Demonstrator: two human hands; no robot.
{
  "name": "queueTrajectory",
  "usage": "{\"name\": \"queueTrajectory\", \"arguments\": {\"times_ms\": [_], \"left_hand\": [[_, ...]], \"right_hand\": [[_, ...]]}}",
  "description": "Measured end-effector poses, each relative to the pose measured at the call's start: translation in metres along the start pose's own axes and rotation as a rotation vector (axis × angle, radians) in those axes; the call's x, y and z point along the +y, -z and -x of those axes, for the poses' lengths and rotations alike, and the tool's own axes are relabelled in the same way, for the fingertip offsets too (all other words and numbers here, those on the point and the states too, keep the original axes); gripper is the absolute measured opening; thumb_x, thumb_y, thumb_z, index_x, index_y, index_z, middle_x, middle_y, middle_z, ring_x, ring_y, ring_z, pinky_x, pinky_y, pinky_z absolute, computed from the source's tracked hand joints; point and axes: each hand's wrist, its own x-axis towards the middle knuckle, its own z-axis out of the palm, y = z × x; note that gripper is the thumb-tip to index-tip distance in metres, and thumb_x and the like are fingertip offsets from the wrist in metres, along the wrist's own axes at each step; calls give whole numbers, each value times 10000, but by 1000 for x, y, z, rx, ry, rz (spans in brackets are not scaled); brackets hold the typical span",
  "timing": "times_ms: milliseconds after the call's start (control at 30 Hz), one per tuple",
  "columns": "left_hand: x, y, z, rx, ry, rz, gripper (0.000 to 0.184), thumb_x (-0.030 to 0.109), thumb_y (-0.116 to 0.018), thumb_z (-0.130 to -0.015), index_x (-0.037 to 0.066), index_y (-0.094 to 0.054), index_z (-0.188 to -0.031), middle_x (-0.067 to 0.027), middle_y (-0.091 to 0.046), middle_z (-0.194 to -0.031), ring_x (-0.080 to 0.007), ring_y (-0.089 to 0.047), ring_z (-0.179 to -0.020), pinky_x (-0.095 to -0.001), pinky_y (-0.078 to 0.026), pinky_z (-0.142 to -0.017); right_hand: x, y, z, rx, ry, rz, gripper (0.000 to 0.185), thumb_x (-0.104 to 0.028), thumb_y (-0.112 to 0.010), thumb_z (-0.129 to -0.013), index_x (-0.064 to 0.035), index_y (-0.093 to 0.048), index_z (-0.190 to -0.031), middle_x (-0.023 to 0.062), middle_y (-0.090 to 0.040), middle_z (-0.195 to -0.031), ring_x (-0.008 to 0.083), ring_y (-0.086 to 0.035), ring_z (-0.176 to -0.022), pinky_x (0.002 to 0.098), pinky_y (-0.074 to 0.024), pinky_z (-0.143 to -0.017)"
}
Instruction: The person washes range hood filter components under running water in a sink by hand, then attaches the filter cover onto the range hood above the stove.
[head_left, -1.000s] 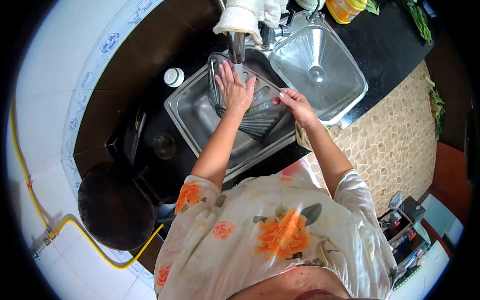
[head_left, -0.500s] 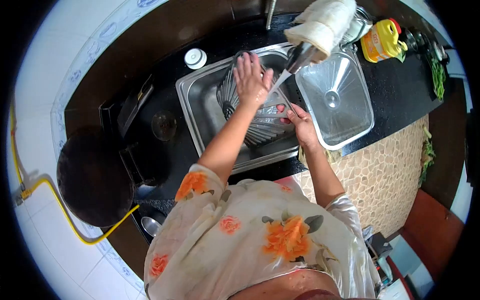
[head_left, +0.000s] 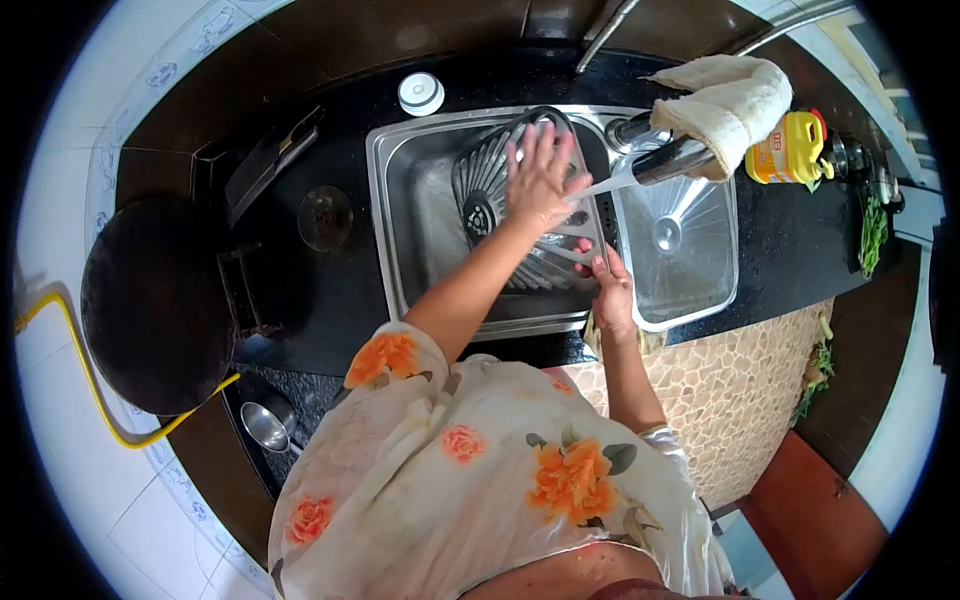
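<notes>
A grey rack (head_left: 474, 178) with slats fanning out from a round centre stands tilted in the left basin of the steel sink (head_left: 383, 232). My left hand (head_left: 541, 182) lies over its upper part with the fingers spread, slightly blurred. Wrapped round the rack's right edge are the fingers of my right hand (head_left: 613, 290). Water from the tap (head_left: 676, 160) runs past my left thumb onto the rack. A beige cloth (head_left: 742, 98) is draped over the tap. My left hand and forearm hide part of the slats.
A shallow second basin (head_left: 690, 275) adjoins on the right. Behind the sink stands a white-lidded jar (head_left: 421, 93). A yellow jug (head_left: 787, 148) and green stalks (head_left: 873, 236) are on the right counter. At left are a round dark pan (head_left: 155, 305) and a small steel pot (head_left: 267, 425).
The camera view has shifted. The tap now points more sideways, its stream crossing from the right. My left hand remains spread over the rack; my right hand keeps its hold on the edge.
</notes>
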Motion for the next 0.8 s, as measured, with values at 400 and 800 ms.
{"name": "queueTrajectory", "arguments": {"times_ms": [400,800], "left_hand": [[-10,-33,-16,-393,114,220,778,628,-413,-825,74,-331,-1365,-267,-377,-1336,-387,-388,-1226,-418,-290,-1037],[-36,-14,0,-572,304,296,819,689,-242,-843,89,-267,-1401,-188,-248,-1442,-337,-229,-1338,-405,-191,-1090]], "right_hand": [[6,13,38,-134,-67,-67,368,3,-464,-863,-13,-457,-1231,61,-549,-1167,162,-487,-1090,298,-348,-961],[-1,-19,-35,36,93,-129,252,-30,-488,-881,-6,-566,-1119,77,-611,-1031,159,-564,-926,293,-451,-827]]}}
